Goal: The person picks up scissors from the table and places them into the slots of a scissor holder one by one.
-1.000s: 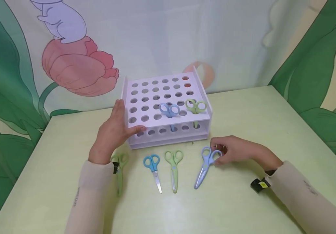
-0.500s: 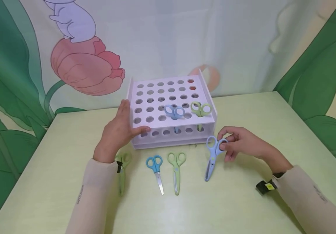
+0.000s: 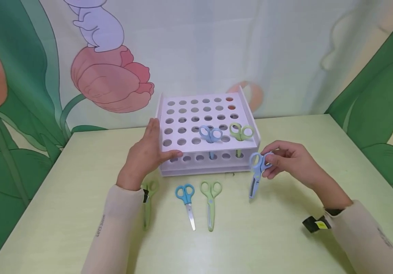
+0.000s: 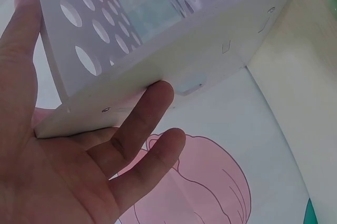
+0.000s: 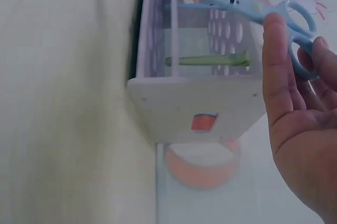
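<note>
A white rack [image 3: 196, 147] with rows of round holes stands before the curtain. My left hand [image 3: 143, 158] rests against its left corner, thumb over the front edge and fairly straight fingers along the side panel [image 4: 216, 50]. Beside the rack's right front corner, my right hand [image 3: 297, 160] pinches light-blue scissors [image 3: 258, 171] by a handle loop, blades pointing down above the table. Light-blue scissors [image 3: 211, 134] and green scissors [image 3: 241, 132] stand in front holes, handles up. In the right wrist view, the green blade [image 5: 210, 60] shows inside the rack.
On the table [image 3: 251, 239] in front of the rack lie teal-handled scissors [image 3: 186, 196] with metal blades and green scissors [image 3: 211, 205]. Another green pair [image 3: 147, 213] lies partly hidden by the left wrist. A printed curtain [image 3: 196, 57] hangs behind the table.
My right hand has lifted the light-blue scissors off the table and carried them up toward the rack's right front corner. The left hand stays at the rack. The head view has shifted slightly.
</note>
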A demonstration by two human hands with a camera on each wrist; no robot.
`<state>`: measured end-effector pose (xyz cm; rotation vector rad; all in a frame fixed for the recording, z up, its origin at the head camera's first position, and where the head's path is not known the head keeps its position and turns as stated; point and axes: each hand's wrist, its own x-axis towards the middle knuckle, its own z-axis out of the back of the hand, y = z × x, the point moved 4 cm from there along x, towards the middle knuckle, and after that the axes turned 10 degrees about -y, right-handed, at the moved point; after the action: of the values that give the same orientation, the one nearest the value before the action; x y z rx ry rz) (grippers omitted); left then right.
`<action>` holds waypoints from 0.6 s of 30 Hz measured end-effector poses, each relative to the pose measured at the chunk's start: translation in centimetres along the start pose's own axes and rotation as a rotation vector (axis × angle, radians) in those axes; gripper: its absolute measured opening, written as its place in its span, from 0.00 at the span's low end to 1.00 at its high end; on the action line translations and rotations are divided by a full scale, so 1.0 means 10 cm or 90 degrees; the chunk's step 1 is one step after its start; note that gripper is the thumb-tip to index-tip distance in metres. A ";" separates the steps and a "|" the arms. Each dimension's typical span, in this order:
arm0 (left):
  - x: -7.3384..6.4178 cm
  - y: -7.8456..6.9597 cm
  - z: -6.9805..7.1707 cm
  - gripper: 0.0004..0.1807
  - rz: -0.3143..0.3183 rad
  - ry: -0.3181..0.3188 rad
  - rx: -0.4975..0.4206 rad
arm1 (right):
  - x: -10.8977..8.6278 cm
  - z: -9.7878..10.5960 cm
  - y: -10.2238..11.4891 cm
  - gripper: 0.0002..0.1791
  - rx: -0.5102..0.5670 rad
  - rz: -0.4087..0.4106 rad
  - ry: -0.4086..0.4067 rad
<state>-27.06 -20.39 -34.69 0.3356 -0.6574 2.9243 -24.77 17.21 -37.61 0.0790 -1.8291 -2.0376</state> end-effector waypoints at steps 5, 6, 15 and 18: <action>0.00 -0.01 0.00 0.70 -0.009 -0.005 -0.003 | 0.06 -0.05 0.17 0.08 0.033 0.041 -0.033; 0.00 -0.01 0.00 0.70 -0.010 -0.005 -0.006 | 0.08 -0.07 0.20 0.08 0.039 0.051 -0.037; 0.02 -0.01 -0.02 0.72 0.012 0.003 -0.011 | 0.22 -0.24 0.45 0.10 0.075 0.093 -0.052; 0.01 0.00 0.00 0.72 0.014 0.000 -0.002 | 0.28 -0.33 0.55 0.10 0.080 0.097 -0.064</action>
<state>-27.20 -20.38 -34.69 0.3303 -0.6706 2.9437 -24.92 12.83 -32.21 -0.1260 -1.9587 -1.8526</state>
